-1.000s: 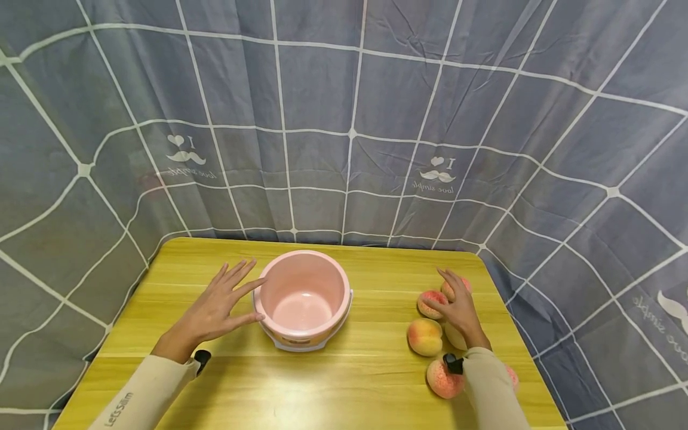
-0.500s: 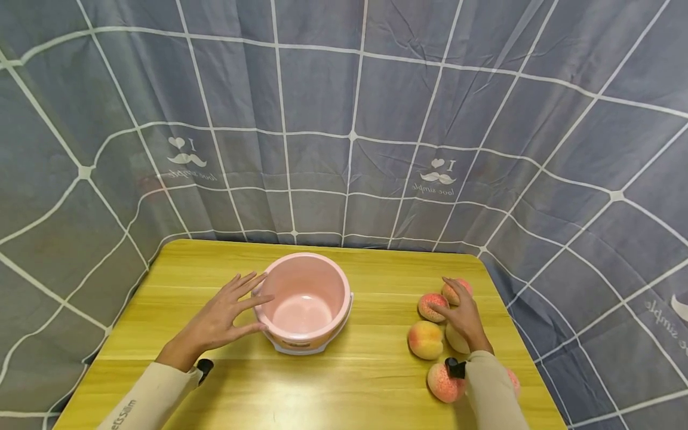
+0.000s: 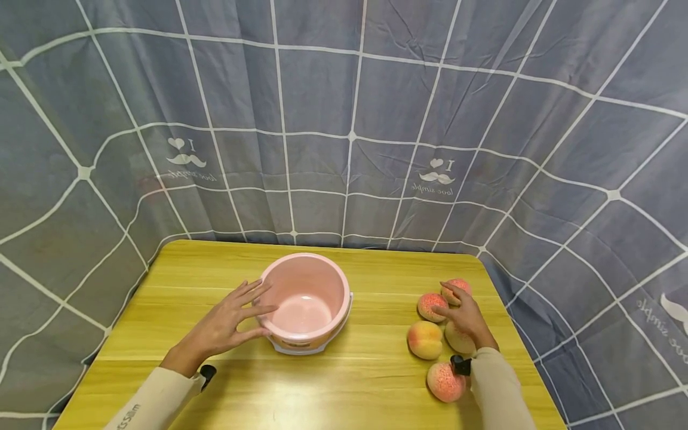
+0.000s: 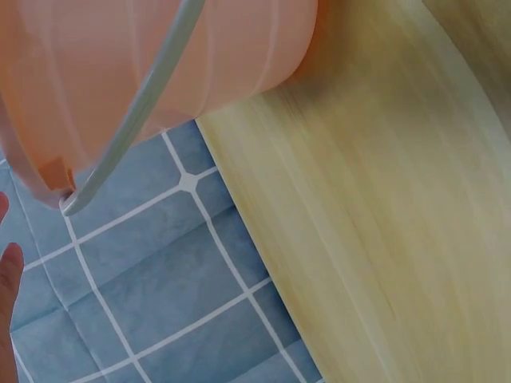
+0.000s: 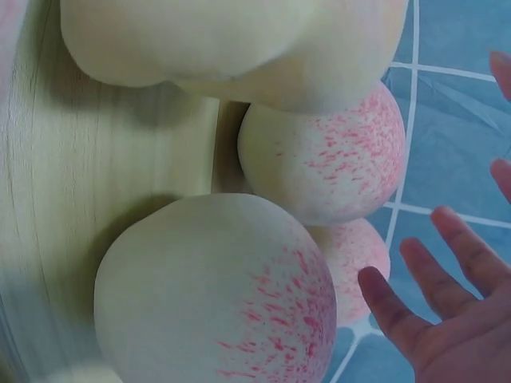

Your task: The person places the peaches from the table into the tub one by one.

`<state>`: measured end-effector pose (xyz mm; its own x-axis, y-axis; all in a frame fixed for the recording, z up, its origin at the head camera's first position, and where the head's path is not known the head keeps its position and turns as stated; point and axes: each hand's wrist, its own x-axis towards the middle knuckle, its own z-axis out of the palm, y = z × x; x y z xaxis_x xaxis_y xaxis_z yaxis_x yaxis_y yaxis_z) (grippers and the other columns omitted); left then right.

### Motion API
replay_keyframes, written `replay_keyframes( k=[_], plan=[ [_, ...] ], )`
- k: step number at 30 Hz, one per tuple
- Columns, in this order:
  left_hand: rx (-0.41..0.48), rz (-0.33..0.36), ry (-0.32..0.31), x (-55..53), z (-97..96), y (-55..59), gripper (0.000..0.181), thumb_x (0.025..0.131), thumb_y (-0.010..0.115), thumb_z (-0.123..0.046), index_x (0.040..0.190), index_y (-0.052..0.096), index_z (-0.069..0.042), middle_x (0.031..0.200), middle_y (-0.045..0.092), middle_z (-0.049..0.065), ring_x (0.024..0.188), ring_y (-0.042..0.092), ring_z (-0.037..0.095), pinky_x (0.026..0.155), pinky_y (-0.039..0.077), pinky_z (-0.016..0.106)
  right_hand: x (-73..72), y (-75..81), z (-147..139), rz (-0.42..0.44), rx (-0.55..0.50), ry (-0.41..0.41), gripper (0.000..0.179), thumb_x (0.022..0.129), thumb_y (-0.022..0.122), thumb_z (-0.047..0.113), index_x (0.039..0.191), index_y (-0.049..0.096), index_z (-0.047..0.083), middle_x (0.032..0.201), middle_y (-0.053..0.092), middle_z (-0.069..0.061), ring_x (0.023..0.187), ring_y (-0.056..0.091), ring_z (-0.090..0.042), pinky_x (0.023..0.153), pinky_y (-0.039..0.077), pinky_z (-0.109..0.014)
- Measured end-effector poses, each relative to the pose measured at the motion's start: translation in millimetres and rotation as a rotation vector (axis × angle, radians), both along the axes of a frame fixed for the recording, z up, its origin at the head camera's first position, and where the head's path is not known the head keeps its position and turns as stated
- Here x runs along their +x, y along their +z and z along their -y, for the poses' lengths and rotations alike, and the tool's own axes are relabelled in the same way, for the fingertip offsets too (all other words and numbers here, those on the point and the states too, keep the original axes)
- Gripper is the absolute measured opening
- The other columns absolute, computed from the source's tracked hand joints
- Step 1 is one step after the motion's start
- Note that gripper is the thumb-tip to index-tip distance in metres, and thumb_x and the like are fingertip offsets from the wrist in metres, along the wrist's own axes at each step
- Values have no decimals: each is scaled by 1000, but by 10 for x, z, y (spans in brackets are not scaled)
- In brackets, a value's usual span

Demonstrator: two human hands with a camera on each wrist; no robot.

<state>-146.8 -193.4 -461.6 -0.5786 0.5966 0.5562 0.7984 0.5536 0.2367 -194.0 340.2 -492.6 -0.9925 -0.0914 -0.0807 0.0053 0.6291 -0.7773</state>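
A pink bucket (image 3: 303, 298) with a pale handle (image 4: 136, 112) stands left of centre on the table. My left hand (image 3: 223, 325) is beside it with fingers spread, their tips overlapping the bucket's left rim in the head view. On the right, several peaches lie in a loose group. My right hand (image 3: 466, 316) hovers over them, fingers apart and holding nothing. Nearest its fingertips are two red-speckled peaches (image 3: 432, 307). A pale peach (image 3: 458, 338) sits partly hidden beneath the palm. Beside it lies a yellow-red peach (image 3: 425, 340). Another speckled peach (image 3: 446, 382) is by the wrist.
The yellow wood-grain table (image 3: 371, 370) has rounded back corners. A grey-blue curtain (image 3: 317, 149) with white grid lines hangs behind and along both sides. Each wrist wears a black device (image 3: 208, 375). The right sleeve (image 3: 500, 388) covers part of the table.
My left hand has moved right, its fingertips now over the bucket's rim. My right hand has come slightly down and right above the peaches. Bucket and peaches stay put.
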Motion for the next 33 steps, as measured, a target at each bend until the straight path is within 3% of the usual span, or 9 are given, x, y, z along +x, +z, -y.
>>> replay_keyframes(
  k=[5, 13, 17, 21, 29, 33],
  plan=[
    [27, -10, -20, 18, -9, -39, 42, 80, 73, -44, 110, 74, -15, 144, 48, 11, 122, 49, 42, 120, 15, 30, -29, -9, -18, 28, -14, 46, 70, 88, 73, 18, 146, 37, 0, 150, 25, -32, 136, 21, -56, 104, 31, -67],
    [38, 20, -29, 33, -20, -59, 38, 71, 82, -31, 106, 76, -18, 140, 51, 17, 122, 50, 44, 119, 17, 31, -65, -93, -74, 16, 19, 92, 68, 86, 74, 13, 143, 40, -3, 146, 32, -33, 130, 31, -57, 102, 35, -66],
    [46, 53, -12, 54, -10, -63, 35, 75, 80, -34, 105, 76, -17, 140, 51, 16, 122, 50, 44, 119, 16, 28, -93, -147, -81, 12, 6, 99, 66, 86, 74, 11, 141, 43, -4, 143, 37, -32, 130, 35, -55, 103, 36, -64],
    [56, 62, -2, 63, -7, -85, 32, 79, 77, -36, 103, 77, -14, 135, 54, 19, 119, 52, 45, 117, 23, 32, -109, -195, -93, 17, -8, 105, 63, 86, 73, 9, 140, 43, -5, 143, 38, -32, 128, 36, -54, 102, 37, -63],
    [77, 43, -2, 66, -5, -124, 28, 79, 78, -31, 101, 77, -14, 130, 57, 21, 118, 53, 43, 116, 25, 28, -120, -242, -69, 28, 5, 95, 62, 86, 73, 9, 139, 46, -5, 141, 44, -29, 126, 41, -52, 102, 38, -62],
    [79, 12, -5, 49, -17, -149, 24, 77, 80, -29, 97, 78, -15, 126, 60, 19, 114, 56, 43, 112, 33, 30, -114, -239, -59, 36, 10, 84, 62, 85, 74, 10, 139, 46, -4, 141, 42, -30, 126, 41, -51, 103, 36, -62]
  ],
)
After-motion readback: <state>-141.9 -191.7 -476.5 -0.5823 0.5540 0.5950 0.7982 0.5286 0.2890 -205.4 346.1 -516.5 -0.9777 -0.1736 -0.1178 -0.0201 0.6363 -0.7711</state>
